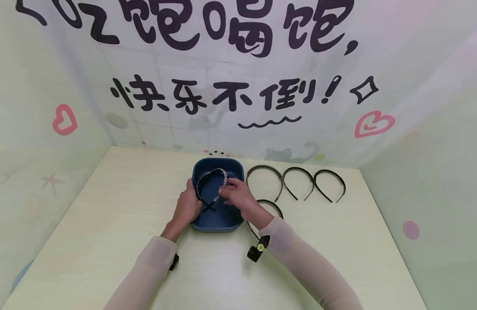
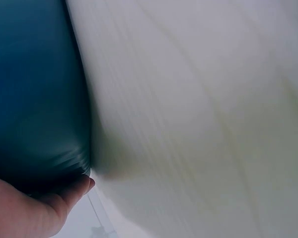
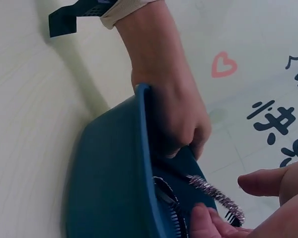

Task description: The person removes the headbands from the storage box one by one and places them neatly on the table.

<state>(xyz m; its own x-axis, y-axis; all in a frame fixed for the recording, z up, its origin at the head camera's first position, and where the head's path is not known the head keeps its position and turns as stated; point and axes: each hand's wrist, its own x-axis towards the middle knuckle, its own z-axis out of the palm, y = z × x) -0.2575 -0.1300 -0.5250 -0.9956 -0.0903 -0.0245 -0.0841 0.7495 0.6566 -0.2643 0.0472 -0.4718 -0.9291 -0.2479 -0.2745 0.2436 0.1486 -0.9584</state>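
Observation:
A deep blue plastic bin (image 1: 218,224) stands on the table. My left hand (image 1: 188,203) grips its left wall; in the left wrist view, bent fingers (image 2: 79,191) lie against the bin's outside. Inside is a headband with a glittery silver-pink band (image 1: 225,177), its dark ends crossing near the middle of the bin. A toothed black piece with a silvery edge (image 3: 171,198) also shows there in the right wrist view; I cannot tell whether it belongs to another headband. My right hand (image 1: 240,199) reaches over the right rim, fingers at the glittery band, thumb (image 3: 263,182) spread apart from them.
Three dark toothed headbands lie in a row right of the bin: left (image 1: 263,166), middle (image 1: 297,168) and right (image 1: 328,171). Another toothed headband (image 1: 267,201) lies partly under my right wrist. Printed walls (image 1: 222,129) enclose the pale table (image 1: 323,245) at the back and sides.

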